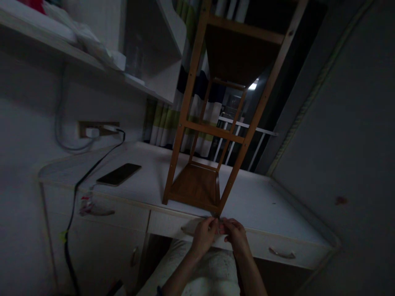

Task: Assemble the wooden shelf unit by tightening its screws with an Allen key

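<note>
A tall brown wooden shelf rack [212, 131] stands on the white desk [145, 168], with its near right leg close to the desk's front edge. Just below that leg are my left hand [204, 233] and my right hand [236, 235], held close together in front of a drawer. Both hands are closed, with thumbs and fingers pinched near each other. Whatever is between the fingertips is too small and dark to name. My lap in light trousers [210, 271] is beneath the hands.
A phone [119, 174] lies on the desk's left side. A black cable [92, 166] runs from the wall socket [98, 129] down past the desk front. A white shelf unit [154, 61] overhangs at the upper left. A striped curtain [163, 123] hangs behind.
</note>
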{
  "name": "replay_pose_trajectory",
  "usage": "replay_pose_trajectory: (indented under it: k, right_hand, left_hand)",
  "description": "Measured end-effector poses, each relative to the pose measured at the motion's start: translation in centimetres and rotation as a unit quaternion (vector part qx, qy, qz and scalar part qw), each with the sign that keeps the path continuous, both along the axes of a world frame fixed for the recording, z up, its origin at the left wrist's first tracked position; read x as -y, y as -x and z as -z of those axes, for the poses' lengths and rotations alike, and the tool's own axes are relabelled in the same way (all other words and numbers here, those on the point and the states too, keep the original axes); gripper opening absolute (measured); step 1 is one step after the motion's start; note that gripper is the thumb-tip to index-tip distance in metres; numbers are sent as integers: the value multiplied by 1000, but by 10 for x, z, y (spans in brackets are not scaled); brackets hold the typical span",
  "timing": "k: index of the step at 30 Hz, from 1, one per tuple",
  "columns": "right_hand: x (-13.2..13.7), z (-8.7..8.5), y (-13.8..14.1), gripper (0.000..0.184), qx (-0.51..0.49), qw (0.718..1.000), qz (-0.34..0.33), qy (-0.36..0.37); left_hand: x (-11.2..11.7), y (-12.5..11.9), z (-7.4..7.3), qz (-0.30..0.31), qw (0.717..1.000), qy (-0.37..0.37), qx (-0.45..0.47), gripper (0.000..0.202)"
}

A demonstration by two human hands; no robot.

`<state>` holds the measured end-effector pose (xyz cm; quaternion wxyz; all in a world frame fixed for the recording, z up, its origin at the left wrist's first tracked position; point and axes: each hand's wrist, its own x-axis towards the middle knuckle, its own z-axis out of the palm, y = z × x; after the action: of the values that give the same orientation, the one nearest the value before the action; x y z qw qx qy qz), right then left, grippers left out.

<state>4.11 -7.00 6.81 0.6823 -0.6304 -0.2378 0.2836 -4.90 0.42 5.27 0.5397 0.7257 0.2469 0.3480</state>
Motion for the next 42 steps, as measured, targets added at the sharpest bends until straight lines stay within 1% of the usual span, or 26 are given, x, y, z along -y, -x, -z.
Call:
replay_pose_trajectory:
  k: [3, 5, 10, 14, 17, 20, 24, 26, 29, 31, 33, 34, 35, 36, 37, 39, 41, 42]
  right_hand:
    - [2, 4, 4, 41, -27, 1000, -13, 4]
    - [3, 6, 7, 41, -43, 999, -23, 7]
    - [0, 13, 11, 45, -45, 998, -34, 21]
    - [-3, 22, 14, 51, -37, 997, -57, 27]
    - [-4, 26, 17, 53, -28, 995, -87, 39]
    - [-5, 25, 21, 53, -30, 992, -111, 59]
    - [-7, 24, 21, 56, -23, 988, -113, 98]
    - [-6, 25, 18, 57, 4, 988, -108, 112]
    - [-2, 26, 13, 56, 104, 983, -84, 123]
    - [4, 25, 11, 51, 162, 978, -53, 117]
    - [9, 20, 11, 42, 237, 967, 4, 97]
    - [12, 18, 11, 37, 295, 951, 38, 84]
    - [14, 15, 12, 32, 364, 926, 69, 74]
    - [16, 12, 14, 29, 438, 892, 94, 69]
    - [16, 10, 15, 27, 507, 852, 110, 73]
    - [16, 7, 18, 27, 621, 767, 124, 103]
    - [14, 6, 20, 29, 700, 685, 134, 148]
    - [13, 6, 20, 30, 728, 651, 140, 164]
  left_hand:
    - [1, -5, 7, 21, 998, 56, 17, 40]
    - [2, -6, 9, 22, 998, 58, 25, 41]
    - [5, -2, 3, -13, 998, 3, 57, 38]
    - [9, 2, -1, -4, 998, -3, 69, 34]
    - [10, 6, -2, -30, 998, -32, 39, 32]
    - [10, 9, -4, -52, 996, -67, 3, 30]
    - [9, 11, -7, -67, 988, -137, -37, 28]
    - [9, 13, -9, -74, 979, -178, -66, 28]
    - [10, 14, -12, -84, 957, -243, -132, 29]
    - [10, 15, -13, -89, 938, -284, -177, 29]
    - [10, 15, -13, -92, 921, -320, -204, 29]
    - [10, 15, -12, -94, 914, -335, -210, 30]
    - [9, 15, -11, -96, 908, -347, -213, 30]
    - [9, 15, -11, -99, 904, -355, -215, 29]
    - [9, 15, -10, -100, 902, -359, -217, 29]
    - [9, 16, -10, -101, 901, -359, -220, 28]
    - [8, 16, -10, -100, 905, -351, -219, 28]
    - [8, 17, -11, -99, 907, -348, -215, 28]
